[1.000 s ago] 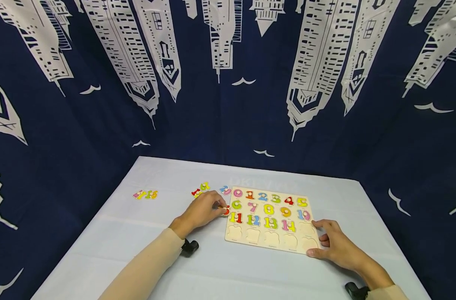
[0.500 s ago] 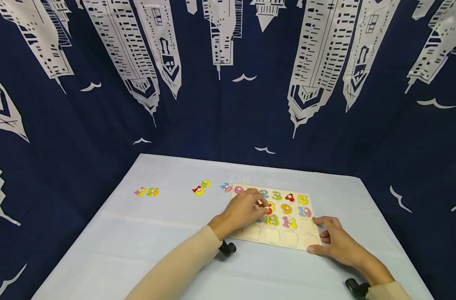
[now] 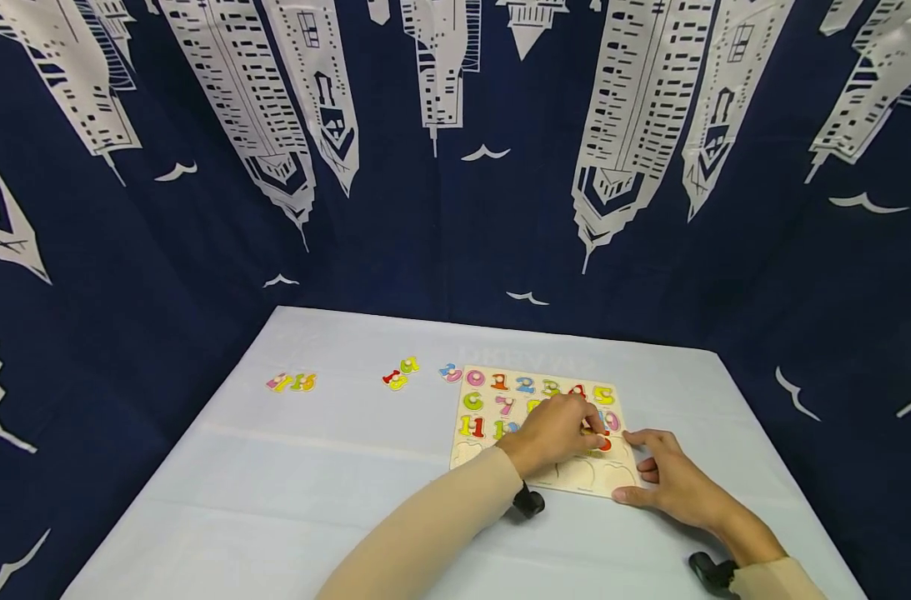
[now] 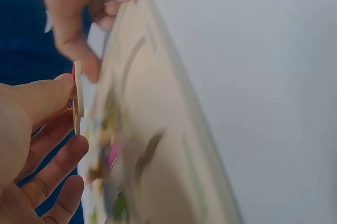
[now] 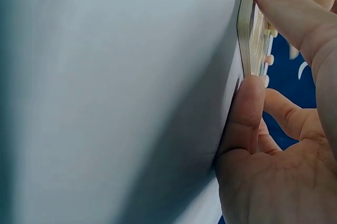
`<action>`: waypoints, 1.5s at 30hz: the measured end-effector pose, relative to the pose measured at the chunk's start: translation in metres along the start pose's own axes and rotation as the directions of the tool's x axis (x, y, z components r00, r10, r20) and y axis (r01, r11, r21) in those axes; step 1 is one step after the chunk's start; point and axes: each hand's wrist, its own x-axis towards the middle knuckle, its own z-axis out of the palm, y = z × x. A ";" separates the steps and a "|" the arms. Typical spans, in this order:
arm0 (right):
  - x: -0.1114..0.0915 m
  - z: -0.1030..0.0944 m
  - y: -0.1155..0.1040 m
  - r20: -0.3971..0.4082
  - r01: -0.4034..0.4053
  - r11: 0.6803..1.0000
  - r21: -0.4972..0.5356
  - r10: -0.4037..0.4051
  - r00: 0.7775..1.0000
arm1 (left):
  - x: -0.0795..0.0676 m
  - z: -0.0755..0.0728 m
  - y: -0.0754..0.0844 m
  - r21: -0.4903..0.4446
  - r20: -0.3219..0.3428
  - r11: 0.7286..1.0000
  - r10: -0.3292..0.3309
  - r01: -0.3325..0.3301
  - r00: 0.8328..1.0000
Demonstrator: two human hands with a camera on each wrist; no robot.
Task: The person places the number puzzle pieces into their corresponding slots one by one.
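Note:
My left hand pinches a number puzzle piece with a red digit between thumb and fingertips, over the right part of the wooden number puzzle board. Seen edge-on in the left wrist view, the thin piece stands close over the board. My right hand grips the board's right side, thumb at the near corner and forefinger farther up the edge. In the right wrist view the thumb and a finger meet the board's edge. Coloured numbers fill the upper rows; shallow recesses show along the bottom row.
Loose number pieces lie on the white table: a pair at the far left, a small cluster nearer the board, and a blue and pink piece beside its upper left corner. A dark blue patterned cloth hangs behind.
My left hand has carried the red-digit piece rightward, from the board's left edge across to its right part. The right hand has stayed on the board's right edge.

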 end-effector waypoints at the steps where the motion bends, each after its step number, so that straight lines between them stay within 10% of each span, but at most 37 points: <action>1: 0.000 0.000 0.000 0.001 0.003 1.000 0.008 -0.003 1.000 | 0.002 0.003 0.002 0.009 0.007 1.000 -0.007 0.007 1.000; 12: -0.001 0.002 -0.001 0.005 -0.004 1.000 0.028 0.004 1.000 | 0.016 0.031 0.010 0.003 -0.014 0.997 -0.082 0.082 0.997; 28: -0.004 -0.001 0.004 -0.026 0.028 0.999 0.022 -0.027 0.999 | 0.022 0.029 0.025 0.109 -0.065 0.988 -0.106 0.113 0.992; 45: -0.003 -0.001 0.002 0.009 -0.027 0.999 0.018 0.027 1.000 | -0.006 -0.006 -0.001 0.048 0.050 0.993 0.104 -0.106 0.993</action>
